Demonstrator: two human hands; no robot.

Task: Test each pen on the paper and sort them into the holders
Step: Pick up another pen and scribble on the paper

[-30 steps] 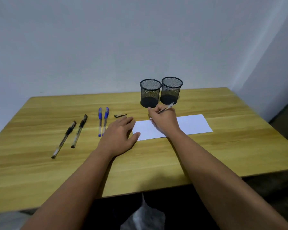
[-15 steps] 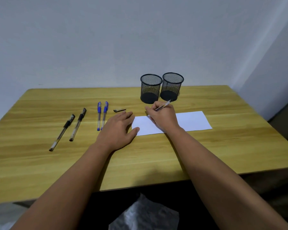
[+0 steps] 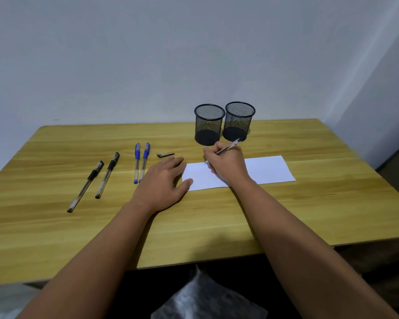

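Head view: right hand [image 3: 228, 164] pinches a clear-barrelled pen [image 3: 226, 148], tip on the white paper sheet [image 3: 267, 169]. Left hand [image 3: 164, 183] lies flat and empty, fingers [image 3: 177, 161] loosely spread, at the sheet's edge on the wooden counter [image 3: 309, 203]; better to pin the sheet down. Pen's axis slants, tip down-left, tail toward the black mesh holders [image 3: 209, 125] beyond the fingers.

Holders [image 3: 224, 123] behind paper [image 3: 267, 170]; pens [image 3: 115, 173] leftward.
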